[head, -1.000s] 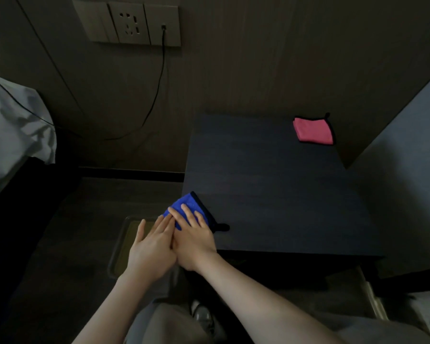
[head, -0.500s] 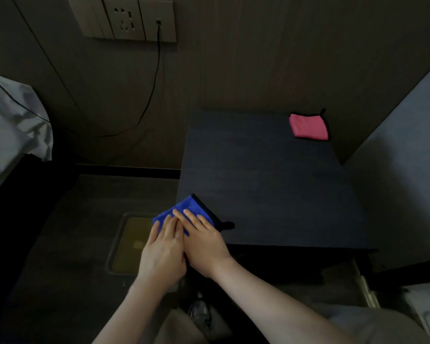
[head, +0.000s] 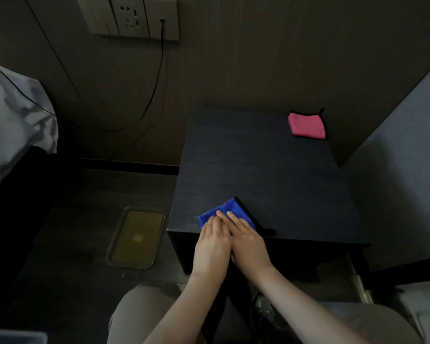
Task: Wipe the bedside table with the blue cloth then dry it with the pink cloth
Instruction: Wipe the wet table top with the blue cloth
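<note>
We look down at a dark counter (head: 271, 175) set against a wood-panelled wall. Our left hand (head: 212, 247) and right hand (head: 246, 240) lie flat side by side, fingers stretched out and touching each other, both pressing down on the blue cloth (head: 224, 211) at the counter's near left corner; neither hand is curled around it. The pink cloth (head: 307, 125) lies folded at the far right corner, well apart from our hands. On the floor to the left sits a clear tray (head: 137, 238). A black cable (head: 157, 70) hangs from a wall socket (head: 132, 17).
</note>
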